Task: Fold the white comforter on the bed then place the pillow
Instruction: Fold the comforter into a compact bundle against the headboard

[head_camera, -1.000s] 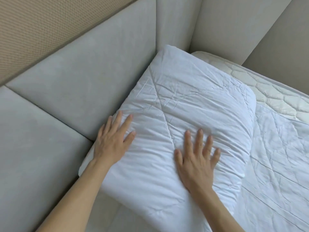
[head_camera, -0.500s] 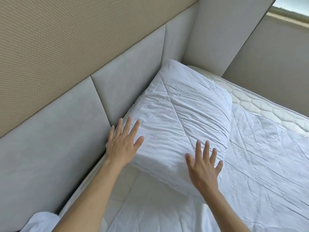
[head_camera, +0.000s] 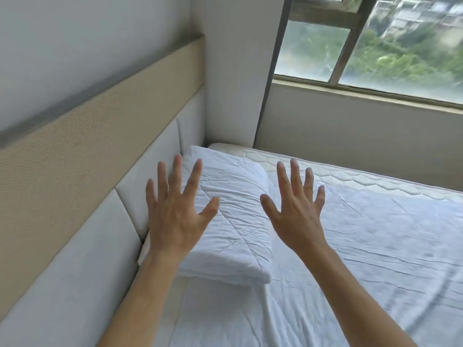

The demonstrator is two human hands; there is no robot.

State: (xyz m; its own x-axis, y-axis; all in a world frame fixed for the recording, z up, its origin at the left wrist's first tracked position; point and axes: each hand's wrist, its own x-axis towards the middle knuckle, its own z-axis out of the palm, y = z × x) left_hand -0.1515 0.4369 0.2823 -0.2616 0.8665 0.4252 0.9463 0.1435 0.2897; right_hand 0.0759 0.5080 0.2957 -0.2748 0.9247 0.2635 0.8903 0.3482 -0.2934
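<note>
A thick white quilted bundle, pillow or folded comforter I cannot tell (head_camera: 235, 221), lies against the padded headboard (head_camera: 150, 176) at the far corner of the bed. A white quilted cover (head_camera: 363, 259) is spread flat over the mattress to its right. My left hand (head_camera: 175, 209) is raised above the bundle's left side, fingers spread, holding nothing. My right hand (head_camera: 298, 209) hovers above the bundle's right edge, also spread and empty. Neither hand touches the fabric.
The bare mattress edge (head_camera: 325, 171) shows along the far side under the window wall (head_camera: 350, 136). A window (head_camera: 375, 43) sits at upper right. A beige textured panel (head_camera: 87, 136) runs above the headboard on the left.
Both hands have lifted off the white bundle and now hover above it with fingers spread. The view has tilted up, bringing the window and wall into sight.
</note>
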